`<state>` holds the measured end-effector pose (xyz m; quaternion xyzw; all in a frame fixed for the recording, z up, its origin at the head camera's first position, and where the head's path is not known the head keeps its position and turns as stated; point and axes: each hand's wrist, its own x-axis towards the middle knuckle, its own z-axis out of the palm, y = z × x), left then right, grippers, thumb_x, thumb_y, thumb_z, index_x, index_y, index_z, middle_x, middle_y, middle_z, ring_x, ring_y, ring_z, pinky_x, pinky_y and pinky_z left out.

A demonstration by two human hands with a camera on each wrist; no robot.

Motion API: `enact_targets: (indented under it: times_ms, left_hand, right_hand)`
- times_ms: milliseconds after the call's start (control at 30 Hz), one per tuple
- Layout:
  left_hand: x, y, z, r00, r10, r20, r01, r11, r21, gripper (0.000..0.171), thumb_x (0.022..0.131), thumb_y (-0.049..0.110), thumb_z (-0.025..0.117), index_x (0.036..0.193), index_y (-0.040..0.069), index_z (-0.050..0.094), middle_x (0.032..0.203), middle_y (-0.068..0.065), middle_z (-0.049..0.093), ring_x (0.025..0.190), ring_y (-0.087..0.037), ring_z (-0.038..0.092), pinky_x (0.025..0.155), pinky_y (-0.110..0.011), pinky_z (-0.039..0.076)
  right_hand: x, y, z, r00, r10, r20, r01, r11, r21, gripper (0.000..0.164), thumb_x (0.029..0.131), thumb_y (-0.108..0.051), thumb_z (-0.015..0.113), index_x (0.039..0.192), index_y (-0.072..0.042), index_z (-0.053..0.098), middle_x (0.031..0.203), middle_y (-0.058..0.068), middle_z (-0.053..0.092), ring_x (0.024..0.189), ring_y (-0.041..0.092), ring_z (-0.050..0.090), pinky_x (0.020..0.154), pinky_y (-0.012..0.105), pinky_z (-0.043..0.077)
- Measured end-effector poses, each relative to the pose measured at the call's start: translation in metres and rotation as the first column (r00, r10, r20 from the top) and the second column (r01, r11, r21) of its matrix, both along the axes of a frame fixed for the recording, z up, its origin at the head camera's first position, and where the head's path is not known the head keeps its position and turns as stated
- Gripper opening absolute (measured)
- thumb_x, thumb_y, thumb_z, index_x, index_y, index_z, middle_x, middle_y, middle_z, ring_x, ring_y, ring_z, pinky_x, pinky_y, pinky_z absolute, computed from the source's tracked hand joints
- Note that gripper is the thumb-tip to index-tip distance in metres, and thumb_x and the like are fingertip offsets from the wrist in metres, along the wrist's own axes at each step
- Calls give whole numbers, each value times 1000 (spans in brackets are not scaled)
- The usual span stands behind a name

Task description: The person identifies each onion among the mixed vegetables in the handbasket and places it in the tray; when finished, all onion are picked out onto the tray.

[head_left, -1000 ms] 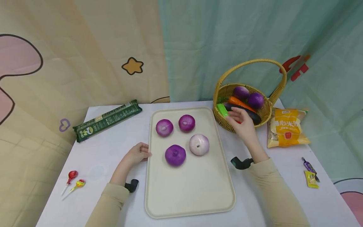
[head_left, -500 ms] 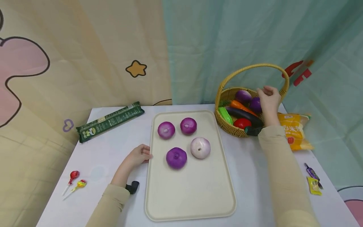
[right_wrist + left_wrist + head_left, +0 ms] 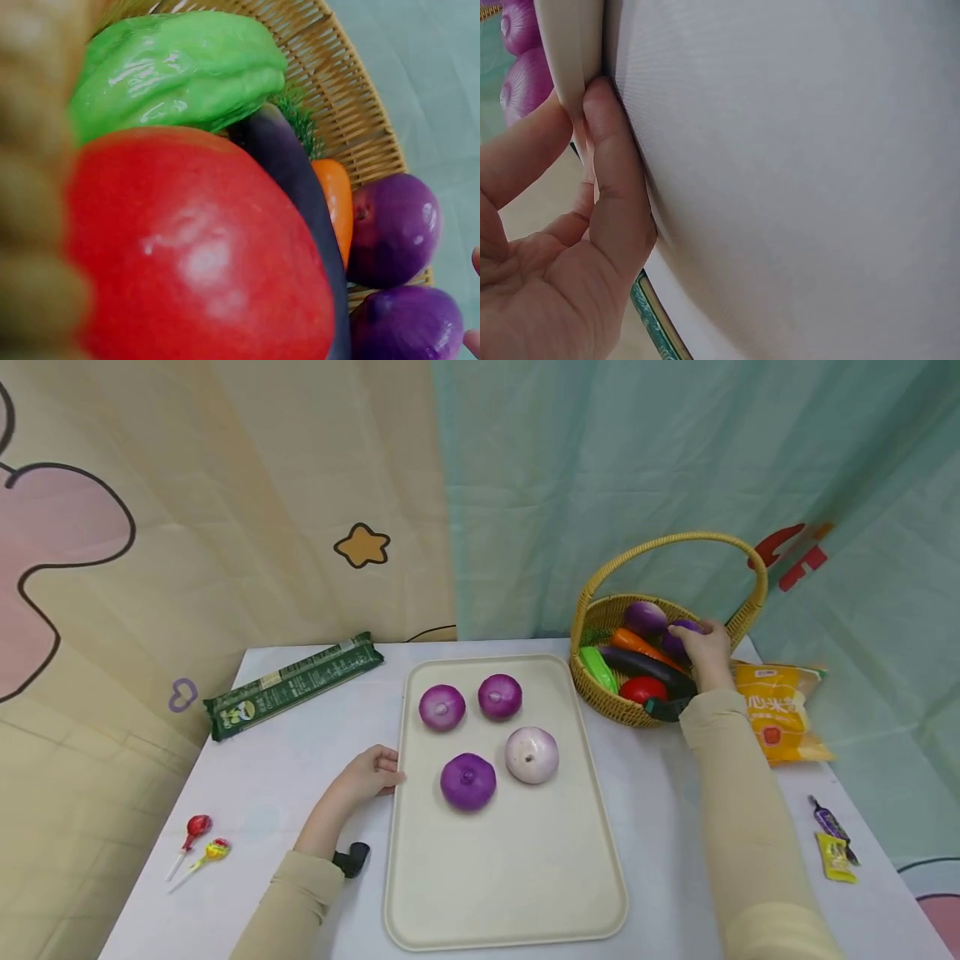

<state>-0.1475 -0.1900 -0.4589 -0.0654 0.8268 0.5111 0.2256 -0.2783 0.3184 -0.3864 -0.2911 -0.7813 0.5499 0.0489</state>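
Tray [image 3: 502, 877], cream and rectangular, lies on the white table [image 3: 660, 843], longer than it is wide as the person sees it. Beyond its far right corner stands a wicker basket [image 3: 600, 700] with a tall hooped handle. A long green packet [image 3: 296, 685] slants at the back left, and a yellow snack bag [image 3: 776, 718] sits just right of the basket. The left hand [image 3: 367, 774] pinches the tray's left edge between thumb and fingers. The right hand [image 3: 708, 652] reaches into the basket, fingers bent over a purple onion [image 3: 409, 326]; whether they grip it I cannot tell. Beside that onion sit another onion [image 3: 397, 229], an eggplant [image 3: 645, 668], a carrot [image 3: 637, 645], a green vegetable [image 3: 180, 71] and a red tomato [image 3: 642, 689]. Four onions [image 3: 532, 756] rest apart on the tray: two reddish-purple ones at the back, a pale one and a deep purple one nearer. Two lollipops [image 3: 198, 827] lie at far left, two wrapped candies [image 3: 834, 857] at far right.
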Motion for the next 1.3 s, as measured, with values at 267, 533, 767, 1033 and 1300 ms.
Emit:
enact_targets:
  times_ms: [267, 533, 767, 1033, 1300]
  left_hand:
    - [-5, -2, 6, 1000, 4, -1, -4, 1000, -10, 37, 92, 2, 63, 124, -9, 48, 105, -16, 57, 88, -18, 62, 81, -33, 60]
    - [-3, 3, 2, 1000, -10, 3, 10, 1000, -14, 37, 93, 4, 63, 124, -9, 49, 104, -17, 58, 87, -18, 62, 80, -33, 60]
    - [3, 4, -4, 1000, 0, -1, 0, 1000, -9, 37, 91, 3, 64, 123, -10, 50, 104, -17, 59, 86, -17, 62, 79, -33, 61]
    - [3, 4, -4, 1000, 13, -13, -13, 1000, 2, 36, 91, 2, 64, 122, -10, 50, 102, -17, 59, 84, -17, 62, 78, -33, 61]
    - [2, 1, 0, 1000, 23, -12, -23, 1000, -9, 35, 91, 2, 64, 122, -10, 50, 104, -18, 59, 85, -18, 63, 79, -33, 61]
  right_hand:
    - [-10, 0, 18, 996, 21, 91, 0, 973, -229, 78, 96, -28, 55, 158, -9, 12, 166, 7, 10, 151, 21, 15, 124, 38, 24]
    - [-3, 0, 5, 995, 11, 104, -6, 999, -49, 79, 96, -24, 57, 158, -7, 12, 163, 19, 3, 150, 31, 15, 124, 38, 24]
    - [4, -7, -7, 995, -11, 102, -9, 982, 190, 80, 91, -24, 66, 154, -4, 21, 155, 31, 3, 143, 52, 14, 122, 56, 23]
    - [2, -12, -10, 996, -55, 71, 38, 973, 226, 76, 89, -25, 68, 148, -4, 26, 154, 31, 13, 141, 54, 13, 120, 59, 21]
    - [-8, -16, 2, 999, -18, 45, 8, 977, 212, 79, 88, -34, 66, 146, -1, 23, 150, 31, 14, 140, 47, 27, 119, 54, 30]
